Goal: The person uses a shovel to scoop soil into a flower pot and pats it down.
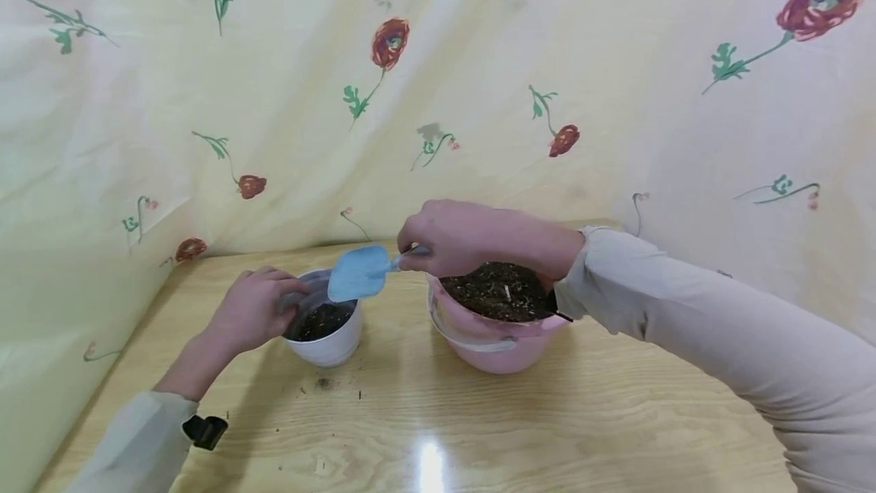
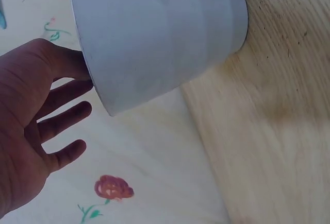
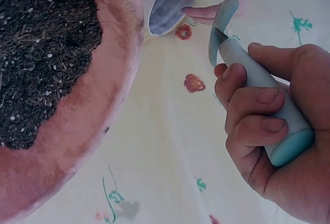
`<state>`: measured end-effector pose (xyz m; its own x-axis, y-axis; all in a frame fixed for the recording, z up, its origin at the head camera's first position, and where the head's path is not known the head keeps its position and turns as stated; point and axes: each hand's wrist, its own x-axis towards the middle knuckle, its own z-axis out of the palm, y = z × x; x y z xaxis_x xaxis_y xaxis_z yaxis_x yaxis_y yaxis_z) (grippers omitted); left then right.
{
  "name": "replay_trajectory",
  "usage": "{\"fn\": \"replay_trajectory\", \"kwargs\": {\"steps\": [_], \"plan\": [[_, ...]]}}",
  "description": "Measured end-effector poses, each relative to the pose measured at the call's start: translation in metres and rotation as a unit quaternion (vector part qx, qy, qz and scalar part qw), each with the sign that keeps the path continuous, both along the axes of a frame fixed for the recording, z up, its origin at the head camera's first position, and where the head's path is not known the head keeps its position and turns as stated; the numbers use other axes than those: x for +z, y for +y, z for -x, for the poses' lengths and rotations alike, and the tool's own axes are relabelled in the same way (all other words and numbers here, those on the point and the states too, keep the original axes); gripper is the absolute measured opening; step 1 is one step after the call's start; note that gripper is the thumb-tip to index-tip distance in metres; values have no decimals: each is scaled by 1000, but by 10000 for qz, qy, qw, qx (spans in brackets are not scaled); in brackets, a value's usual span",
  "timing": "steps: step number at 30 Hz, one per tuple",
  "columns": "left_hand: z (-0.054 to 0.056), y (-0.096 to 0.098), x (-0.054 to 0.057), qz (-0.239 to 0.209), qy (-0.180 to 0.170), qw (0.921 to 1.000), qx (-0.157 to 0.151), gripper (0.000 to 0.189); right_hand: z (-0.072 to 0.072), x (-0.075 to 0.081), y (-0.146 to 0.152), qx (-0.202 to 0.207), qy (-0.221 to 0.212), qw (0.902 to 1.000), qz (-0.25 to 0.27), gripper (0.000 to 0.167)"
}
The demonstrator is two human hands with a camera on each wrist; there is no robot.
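My right hand [image 1: 455, 238] grips the pale handle of a small blue trowel [image 1: 359, 274], fingers curled around it as the right wrist view shows. The trowel's blade overlaps the right side of a white flowerpot [image 1: 335, 345] in the head view. Dark soil [image 1: 325, 319] lies inside that pot. At the pot's left rim is my left hand [image 1: 256, 310], some fingertips reaching past the rim into its mouth. In the left wrist view the other fingers [image 2: 64, 121] are spread and loosely extended. My right forearm passes over a pink bucket [image 1: 503, 352] of dark soil [image 1: 503, 291].
The bucket's white carrying handle [image 1: 472, 341] hangs down its front. Soil crumbs [image 1: 325, 384] are scattered on the wooden table [image 1: 547, 432] before the pot. A flower-patterned cloth [image 1: 308, 97] hangs behind the table and along its left side.
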<state>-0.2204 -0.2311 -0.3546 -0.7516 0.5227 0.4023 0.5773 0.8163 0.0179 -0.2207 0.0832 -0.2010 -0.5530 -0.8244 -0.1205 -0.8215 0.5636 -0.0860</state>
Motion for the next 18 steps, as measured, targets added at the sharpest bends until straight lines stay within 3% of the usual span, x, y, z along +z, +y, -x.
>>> {"fn": "replay_trajectory", "kwargs": {"steps": [7, 18], "plan": [[2, 4, 7, 364, -62, 9993, 25, 27, -10, 8, 31, -135, 168, 9990, 393, 20], [4, 29, 27, 232, 407, 9974, -551, 42, -27, 11, 104, -520, 227, 9928, 1059, 26]]}}
